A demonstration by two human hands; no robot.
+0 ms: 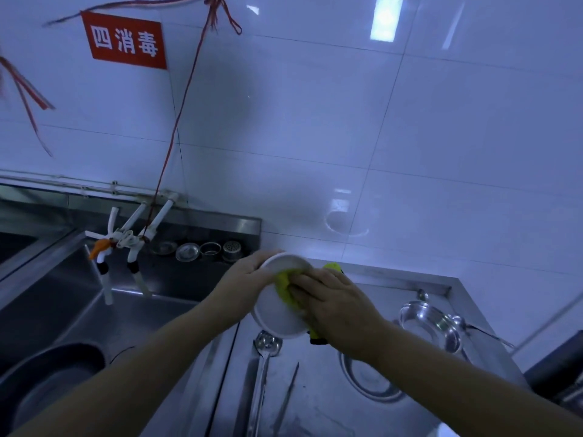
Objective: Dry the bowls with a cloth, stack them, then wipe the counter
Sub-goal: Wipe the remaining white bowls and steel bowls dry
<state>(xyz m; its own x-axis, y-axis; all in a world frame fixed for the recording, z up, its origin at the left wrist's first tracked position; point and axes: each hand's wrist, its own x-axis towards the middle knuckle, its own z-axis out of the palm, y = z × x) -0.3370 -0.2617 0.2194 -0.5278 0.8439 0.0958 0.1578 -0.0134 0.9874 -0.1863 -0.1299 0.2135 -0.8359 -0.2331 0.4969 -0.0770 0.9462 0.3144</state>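
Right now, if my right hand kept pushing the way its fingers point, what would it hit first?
The right hand points left, pressing the yellow cloth into the white bowl. It would meet the bowl's inside first, then probably the left hand holding the rim, though depth is unclear.

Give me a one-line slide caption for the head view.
Left hand holds a white bowl above the steel counter while the right hand rubs it with a yellow cloth.

Dim, bluish light; a ceiling lamp glares off the wall tiles (383,22) above; edges bend and blur.
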